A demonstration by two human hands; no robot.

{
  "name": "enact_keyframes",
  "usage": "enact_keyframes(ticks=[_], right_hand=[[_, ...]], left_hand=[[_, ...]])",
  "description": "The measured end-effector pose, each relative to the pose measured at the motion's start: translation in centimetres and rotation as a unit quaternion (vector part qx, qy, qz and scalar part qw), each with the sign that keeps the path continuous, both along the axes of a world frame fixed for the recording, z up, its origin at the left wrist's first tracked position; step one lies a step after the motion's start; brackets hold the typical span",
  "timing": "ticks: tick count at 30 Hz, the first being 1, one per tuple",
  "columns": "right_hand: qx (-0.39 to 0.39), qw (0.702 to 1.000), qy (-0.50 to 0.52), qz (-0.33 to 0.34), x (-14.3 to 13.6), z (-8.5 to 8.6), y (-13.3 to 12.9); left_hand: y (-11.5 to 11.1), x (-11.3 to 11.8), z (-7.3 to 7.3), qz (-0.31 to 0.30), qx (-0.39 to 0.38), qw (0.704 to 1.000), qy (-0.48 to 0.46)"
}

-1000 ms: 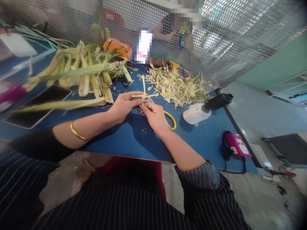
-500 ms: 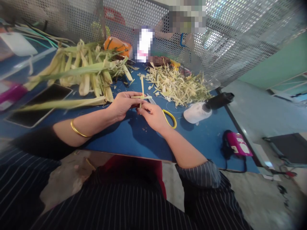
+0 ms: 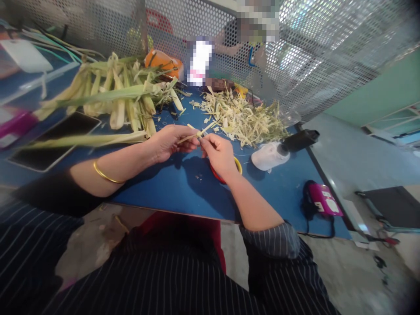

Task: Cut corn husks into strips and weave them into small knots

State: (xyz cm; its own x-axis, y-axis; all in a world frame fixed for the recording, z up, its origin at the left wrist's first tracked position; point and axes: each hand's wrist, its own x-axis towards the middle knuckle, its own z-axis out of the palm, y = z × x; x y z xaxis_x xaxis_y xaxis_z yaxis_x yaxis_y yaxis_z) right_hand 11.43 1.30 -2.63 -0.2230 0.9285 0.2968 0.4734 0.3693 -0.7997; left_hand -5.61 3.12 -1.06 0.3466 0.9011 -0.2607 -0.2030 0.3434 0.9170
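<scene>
Narrow pale plant strips (image 3: pixel 206 129) cross each other between my two hands above the blue table. My left hand (image 3: pixel 172 141) is closed on the strips from the left, its fingers bent and partly overlapping them. From the right, my right hand (image 3: pixel 220 153) pinches the strips near the crossing, thumb and forefinger together. Under my right hand lie scissors with a red and yellow handle (image 3: pixel 239 165); the hand hides much of them. Beyond my hands spreads a heap of shredded plant strips (image 3: pixel 244 119). Long green-white stalks (image 3: pixel 118 94) lie piled to the left.
Right of my hands lies a white thread cone (image 3: pixel 267 156) against a black cylindrical object (image 3: pixel 302 141). A magenta pouch (image 3: pixel 326 199) is near the table's right edge. At left, a dark flat device (image 3: pixel 49 153) lies under a stalk. A perforated metal screen (image 3: pixel 302 48) borders the back.
The strip that stood upright now slants to the right as the crossed strips have turned. My right hand has shifted slightly up and right, and the red part of the scissors handle now shows.
</scene>
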Motion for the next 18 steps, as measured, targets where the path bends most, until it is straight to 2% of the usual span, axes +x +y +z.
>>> enact_keyframes(ticks=[2,4,8,12,15,18], right_hand=[[0.066,0.996,-0.064,-0.014,-0.2,0.0,-0.3],[0.115,0.985,-0.131,-0.015,-0.2,0.1,-0.5],[0.162,0.959,-0.234,-0.010,-0.4,0.3,-0.9],[0.215,0.929,-0.301,0.002,-0.6,0.2,-1.3],[0.227,0.923,-0.310,0.008,-0.7,0.4,-1.7],[0.204,0.950,-0.238,0.001,-0.2,1.3,-1.7]], left_hand=[[0.1,0.0,-0.4,-0.017,0.024,0.999,0.025],[-0.1,0.1,-0.8,0.000,0.078,0.995,0.062],[-0.7,0.7,-1.0,0.039,0.160,0.981,0.101],[-1.0,1.0,-1.0,0.052,0.188,0.976,0.101],[-0.7,0.7,-0.9,0.040,0.182,0.976,0.114],[-0.3,0.3,-0.5,0.021,0.148,0.981,0.126]])
